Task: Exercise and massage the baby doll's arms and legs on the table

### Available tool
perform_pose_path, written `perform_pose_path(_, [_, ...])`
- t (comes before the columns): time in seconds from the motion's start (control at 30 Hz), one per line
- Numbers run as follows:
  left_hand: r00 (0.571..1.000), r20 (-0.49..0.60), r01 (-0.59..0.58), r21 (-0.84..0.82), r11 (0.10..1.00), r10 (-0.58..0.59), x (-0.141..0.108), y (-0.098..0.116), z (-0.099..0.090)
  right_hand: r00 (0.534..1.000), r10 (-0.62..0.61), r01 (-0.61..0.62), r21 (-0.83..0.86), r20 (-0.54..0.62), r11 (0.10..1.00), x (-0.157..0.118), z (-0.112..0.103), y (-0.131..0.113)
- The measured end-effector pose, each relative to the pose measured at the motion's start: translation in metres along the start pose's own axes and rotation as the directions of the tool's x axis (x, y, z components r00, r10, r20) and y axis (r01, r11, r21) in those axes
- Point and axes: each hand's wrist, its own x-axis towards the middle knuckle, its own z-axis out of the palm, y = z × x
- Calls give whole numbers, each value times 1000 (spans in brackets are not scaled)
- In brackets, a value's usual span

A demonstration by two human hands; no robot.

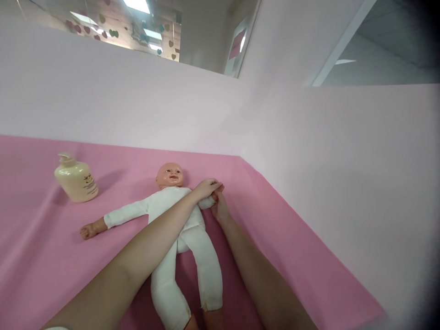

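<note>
A baby doll (pixel 161 201) with a white cloth body lies on its back on a pink surface. Across its torso reaches my left arm, and my left hand (pixel 207 187) is closed around the doll's hand on the right side of the picture. From below, my right hand (pixel 221 208) grips the same small hand and wrist, its fingers partly hidden. The doll's other arm (pixel 127 214) stretches out to the left, untouched. Its legs point toward me, and the feet are cut off by the lower picture edge.
A pale yellow pump bottle (pixel 77 181) stands upright left of the doll. The pink mat (pixel 285 247) ends against white walls (pixel 137 101) that meet in a corner behind the doll. Windows or mirrors (pixel 206 36) sit higher up, showing ceiling lights and heart-shaped decorations.
</note>
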Motion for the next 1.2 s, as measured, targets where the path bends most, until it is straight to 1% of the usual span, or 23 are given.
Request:
perform_pose_path(0.13, [1000,15,0,-18,1000,1,-3,5,0,999,35,-34,78,-5,996,-1,3,-4])
perform_pose_path(0.23, [999,31,24,-14,1000,-23,-6,7,1,999,50,-47,140,-20,989,1,2,-5])
perform_pose_path(0.33, [997,57,61,11,998,-61,-10,7,1,998,38,-28,171,-53,985,3,0,-5])
perform_pose_path(0.4, [992,89,87,33,996,-90,-12,6,1,995,33,-16,176,-94,984,6,-3,-6])
perform_pose_path(0.5, [980,167,99,59,993,-108,-14,4,1,988,71,-41,210,-136,977,9,-6,-7])
perform_pose_path(0.57, [974,206,85,64,994,-97,-15,4,0,986,90,-57,226,-139,972,10,-8,-7])
perform_pose_path(0.7, [969,242,47,57,997,-59,-16,5,0,984,114,-84,208,-138,974,12,-10,-6])
perform_pose_path(0.9, [938,348,-6,29,1000,-4,-16,11,2,980,151,-131,146,-130,980,14,-12,-2])
perform_pose_path(0.97, [937,351,-19,65,998,-5,-16,12,2,981,156,-141,126,-118,982,14,-13,-2])
perform_pose_path(1.1, [958,272,8,277,961,-87,-19,10,-2,983,165,-157,94,-79,983,14,-14,-1])
perform_pose_path(1.2, [963,242,35,334,942,-122,-21,8,-4,985,158,-149,111,-72,983,15,-14,-1])
